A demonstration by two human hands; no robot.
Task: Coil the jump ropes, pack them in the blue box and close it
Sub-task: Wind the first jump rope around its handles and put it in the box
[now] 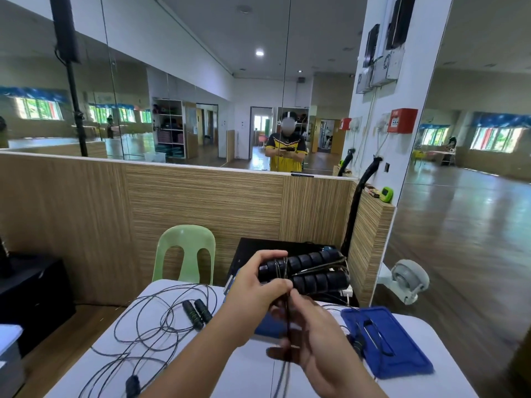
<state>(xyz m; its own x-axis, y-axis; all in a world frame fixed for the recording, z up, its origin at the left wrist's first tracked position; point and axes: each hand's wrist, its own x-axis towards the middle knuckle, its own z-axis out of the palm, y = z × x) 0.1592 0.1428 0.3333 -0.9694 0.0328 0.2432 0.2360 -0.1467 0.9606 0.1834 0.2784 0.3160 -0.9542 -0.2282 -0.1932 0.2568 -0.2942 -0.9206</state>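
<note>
**Fig. 1. Jump-rope handles held up over the packing surface**

The blue lid lies flat on the surface, below and right of the grip. A third rope trails across the lid's top, with a black handle at the lid's left edge. A patch of blue directly under the grip, between the forearms, appears to be the blue box; its contents are hidden. The surface's far edge runs just below and behind the grip. Beyond it, a green chair stands to the left, backed by a wood-grain partition. White surface shows between the forearms and the loose rope.

The left hand closes its grip round one end of two ribbed black handles. They are held side by side, clear of the surface, with thin turns wound round them beside the fingers. The right hand, blurred, pinches the cord just beneath. A second rope sprawls uncoiled low and left of the grip, its handles together.
</note>
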